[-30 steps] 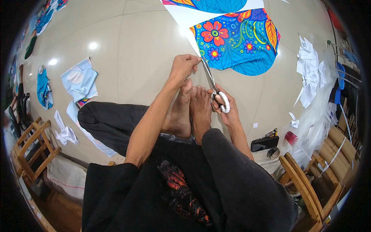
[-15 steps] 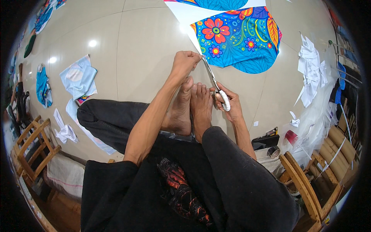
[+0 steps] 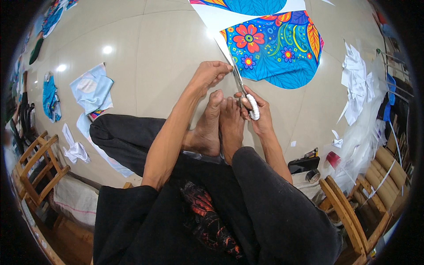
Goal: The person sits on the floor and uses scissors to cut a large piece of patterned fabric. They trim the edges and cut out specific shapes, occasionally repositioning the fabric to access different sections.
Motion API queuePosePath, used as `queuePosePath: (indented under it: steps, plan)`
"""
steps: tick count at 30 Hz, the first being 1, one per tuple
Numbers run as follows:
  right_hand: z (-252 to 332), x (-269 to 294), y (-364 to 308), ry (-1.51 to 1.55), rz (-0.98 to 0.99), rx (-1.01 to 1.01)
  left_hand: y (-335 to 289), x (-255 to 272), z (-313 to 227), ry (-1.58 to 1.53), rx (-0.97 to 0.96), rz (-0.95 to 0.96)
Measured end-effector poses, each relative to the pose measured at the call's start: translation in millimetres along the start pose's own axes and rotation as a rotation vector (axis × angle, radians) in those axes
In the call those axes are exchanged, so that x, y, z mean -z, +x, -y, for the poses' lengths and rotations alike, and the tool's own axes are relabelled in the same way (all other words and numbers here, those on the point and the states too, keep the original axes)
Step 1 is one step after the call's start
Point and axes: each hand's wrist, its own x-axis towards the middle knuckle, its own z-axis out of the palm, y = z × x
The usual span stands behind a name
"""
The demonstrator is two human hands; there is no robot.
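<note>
A printed fabric piece (image 3: 274, 48), blue with red and purple flowers and orange leaves, lies on the floor ahead of my feet. White margin runs along its left side. My left hand (image 3: 209, 76) is closed in a pinch at the lower end of that margin. In my right hand (image 3: 261, 112) are scissors (image 3: 253, 107) with a white-wrapped handle. Their blades point away from me along the fabric's left edge, beside my left fingertips. Whether the blades are parted is hard to make out. My bare feet (image 3: 230, 121) are just below the scissors.
White scraps (image 3: 354, 84) and clear plastic sheeting (image 3: 353, 145) lie at right, near a black case (image 3: 303, 164) and a tape roll (image 3: 313, 176). Pale blue cloth (image 3: 92, 87) and a white scrap (image 3: 76, 145) are at left. Wooden frames (image 3: 44, 168) stand at lower left and lower right (image 3: 346, 212).
My right hand and the scissors have moved forward and slightly left along the fabric edge. The fabric's lower edge sits slightly nearer me. My left hand keeps its pinch, shifted a little.
</note>
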Motion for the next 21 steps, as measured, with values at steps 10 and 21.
queuePosePath:
  steps: [10,21]
  plan:
    - [-8,-6,5,0.014,-0.005,0.033,1,4,1,-0.021,-0.009,0.030]
    - [9,-24,26,0.002,-0.036,0.016,3,10,6,0.020,-0.019,0.033]
